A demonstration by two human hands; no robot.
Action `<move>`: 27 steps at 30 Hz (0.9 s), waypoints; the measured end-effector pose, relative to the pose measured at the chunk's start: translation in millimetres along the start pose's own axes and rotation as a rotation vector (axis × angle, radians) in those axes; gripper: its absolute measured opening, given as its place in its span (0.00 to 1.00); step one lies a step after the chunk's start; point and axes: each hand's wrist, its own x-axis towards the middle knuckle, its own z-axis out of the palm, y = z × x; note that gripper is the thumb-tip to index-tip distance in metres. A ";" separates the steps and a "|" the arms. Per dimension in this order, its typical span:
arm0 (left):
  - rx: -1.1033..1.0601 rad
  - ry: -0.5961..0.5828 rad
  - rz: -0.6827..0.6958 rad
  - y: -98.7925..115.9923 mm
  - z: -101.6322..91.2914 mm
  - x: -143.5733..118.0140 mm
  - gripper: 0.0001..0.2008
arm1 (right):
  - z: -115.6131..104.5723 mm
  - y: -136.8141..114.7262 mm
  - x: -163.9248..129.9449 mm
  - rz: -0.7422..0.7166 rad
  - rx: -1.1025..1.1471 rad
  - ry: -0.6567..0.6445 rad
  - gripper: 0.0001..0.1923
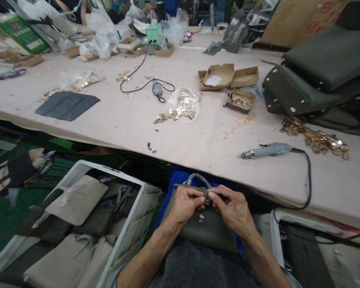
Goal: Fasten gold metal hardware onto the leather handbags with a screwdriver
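Observation:
An olive-green handbag [207, 230] rests on my lap, below the table's front edge. My left hand [184, 204] and my right hand [231, 208] meet at the bag's top edge, fingertips pinched together on a small fitting there. A gold clasp [201, 218] shows on the bag's front flap just under my fingers. The bag's plastic-wrapped handle [198, 179] arches up behind my hands.
A grey electric screwdriver [265, 150] lies on the pink table [123, 120] with its black cord trailing right. Gold hardware [316, 138], small cardboard boxes [228, 76] and stacked green bags [312, 80] sit on the table. A white crate [138, 224] of beige bags stands at my left.

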 end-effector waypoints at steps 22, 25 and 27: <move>-0.028 -0.035 -0.037 -2.1 -6.5 -2.4 0.10 | 15.2 8.9 -0.9 0.032 0.082 0.090 0.14; -0.041 -0.064 -0.043 -0.9 -7.0 -3.5 0.10 | 14.1 9.6 0.4 0.006 0.039 0.095 0.13; -0.061 -0.085 -0.053 0.6 -6.9 -4.4 0.10 | 12.8 9.4 1.4 -0.018 0.007 0.096 0.12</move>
